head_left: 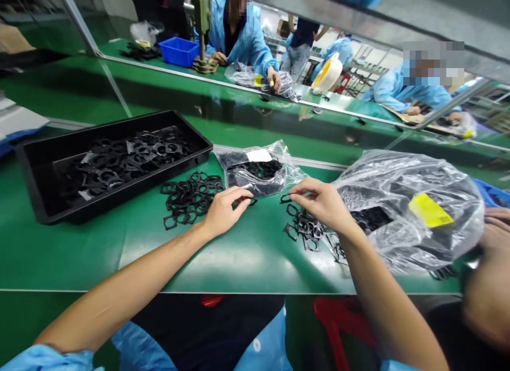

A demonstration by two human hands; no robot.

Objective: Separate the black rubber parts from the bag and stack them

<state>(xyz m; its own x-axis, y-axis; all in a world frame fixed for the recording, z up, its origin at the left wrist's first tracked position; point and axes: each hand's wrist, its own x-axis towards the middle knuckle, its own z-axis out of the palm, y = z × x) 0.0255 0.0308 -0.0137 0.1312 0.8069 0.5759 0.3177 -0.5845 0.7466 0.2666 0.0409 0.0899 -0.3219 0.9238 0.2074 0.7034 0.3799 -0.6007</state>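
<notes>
My left hand rests on the green table, its fingers pinched on a small black frame part beside a pile of the same parts. My right hand hovers over a second scatter of black frame parts, fingertips pinching one at its left edge. Between the hands lies a small clear bag holding more black parts.
A black tray of black parts sits at the left. A large clear plastic bag with a yellow label lies at the right, next to another person's hand. Across the green conveyor, people in blue coats work near a blue bin.
</notes>
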